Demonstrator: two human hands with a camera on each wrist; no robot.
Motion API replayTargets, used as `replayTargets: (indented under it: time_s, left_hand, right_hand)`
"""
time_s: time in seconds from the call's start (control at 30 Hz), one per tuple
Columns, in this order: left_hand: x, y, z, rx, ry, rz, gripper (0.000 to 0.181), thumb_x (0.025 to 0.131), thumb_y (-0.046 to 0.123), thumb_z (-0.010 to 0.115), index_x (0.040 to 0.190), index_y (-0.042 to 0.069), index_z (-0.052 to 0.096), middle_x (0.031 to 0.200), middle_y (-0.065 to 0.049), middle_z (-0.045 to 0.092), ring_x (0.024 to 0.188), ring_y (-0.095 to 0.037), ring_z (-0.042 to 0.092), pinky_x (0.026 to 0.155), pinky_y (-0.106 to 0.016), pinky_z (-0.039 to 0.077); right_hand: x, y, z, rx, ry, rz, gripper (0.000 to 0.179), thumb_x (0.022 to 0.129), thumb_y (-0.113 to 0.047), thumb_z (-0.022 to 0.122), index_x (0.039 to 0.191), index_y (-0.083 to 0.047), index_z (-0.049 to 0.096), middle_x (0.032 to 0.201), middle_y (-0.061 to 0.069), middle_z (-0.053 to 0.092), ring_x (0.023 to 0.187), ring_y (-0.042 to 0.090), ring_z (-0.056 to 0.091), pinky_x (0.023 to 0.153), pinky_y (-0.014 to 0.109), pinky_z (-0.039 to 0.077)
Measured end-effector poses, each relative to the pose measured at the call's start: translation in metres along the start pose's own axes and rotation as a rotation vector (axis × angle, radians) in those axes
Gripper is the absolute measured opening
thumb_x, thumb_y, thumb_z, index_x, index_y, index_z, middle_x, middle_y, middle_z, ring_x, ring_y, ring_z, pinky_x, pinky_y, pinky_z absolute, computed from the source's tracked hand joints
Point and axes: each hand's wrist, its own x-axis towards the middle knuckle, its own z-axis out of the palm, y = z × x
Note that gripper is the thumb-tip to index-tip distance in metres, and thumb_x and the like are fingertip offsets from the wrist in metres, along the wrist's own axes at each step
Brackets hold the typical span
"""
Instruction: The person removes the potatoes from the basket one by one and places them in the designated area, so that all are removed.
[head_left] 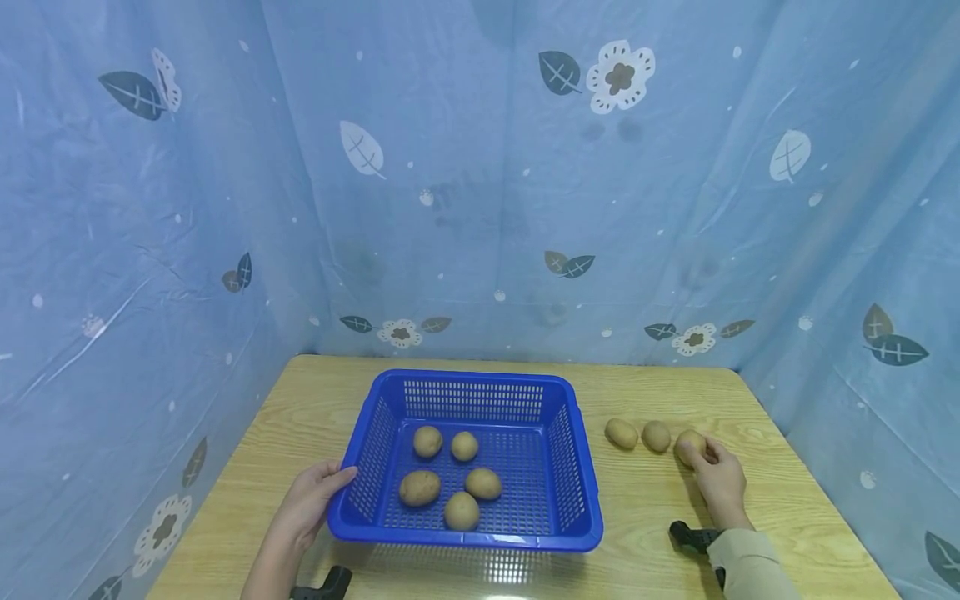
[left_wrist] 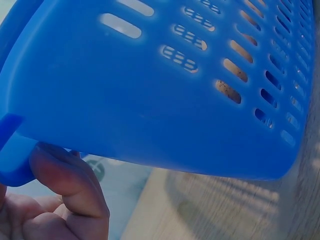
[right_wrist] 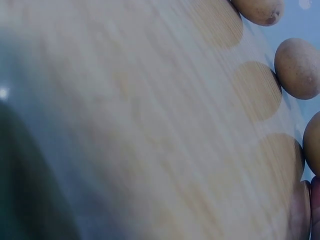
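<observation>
A blue plastic basket [head_left: 465, 540] with slotted walls holds several potatoes [head_left: 420, 488], grouped toward its left and middle. My left hand [head_left: 306, 502] grips the basket's left rim, thumb on top; in the left wrist view, curled fingers [left_wrist: 75, 185] hook the rim beside the slotted wall [left_wrist: 135, 100]. At the right, my right hand [head_left: 722, 483] holds a potato [head_left: 687, 443] at the end of a short row on the table, with fingers and thumb about it. Left of it lie a rounder potato [head_left: 656, 436] and an oval one [head_left: 622, 433].
The wooden table [head_left: 645, 517] carries everything. A blue patterned curtain [head_left: 480, 208] encloses the back and both sides. Black wrist mounts [head_left: 326, 585] show at both wrists, and the basket's front wall stands near the table's front.
</observation>
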Motion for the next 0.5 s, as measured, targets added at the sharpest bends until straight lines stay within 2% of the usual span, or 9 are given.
replayTargets:
  time_s: [0.27, 0.5]
  left_hand:
    - [0.0005, -0.0007, -0.0005, 0.002, -0.007, 0.009, 0.032, 0.097, 0.017, 0.05, 0.11, -0.012, 0.051, 0.091, -0.014, 0.069, 0.084, -0.025, 0.069, 0.072, -0.031, 0.059]
    - [-0.0001, 0.0, 0.0005, 0.004, 0.005, 0.006, 0.032, 0.097, 0.018, 0.051, 0.11, -0.012, 0.052, 0.092, -0.014, 0.069, 0.085, -0.025, 0.069, 0.073, -0.031, 0.059]
  right_hand:
    - [0.0013, 0.0034, -0.0026, 0.01, 0.018, 0.021, 0.077, 0.095, -0.05, 0.045, 0.145, 0.005, 0.027, 0.14, 0.031, 0.038, 0.126, 0.041, 0.038, 0.101, 0.051, 0.037]
    - [0.0013, 0.0045, -0.0061, 0.003, 0.007, 0.02, 0.078, 0.095, -0.05, 0.045, 0.146, 0.006, 0.024, 0.139, 0.031, 0.037, 0.127, 0.041, 0.038, 0.099, 0.048, 0.038]
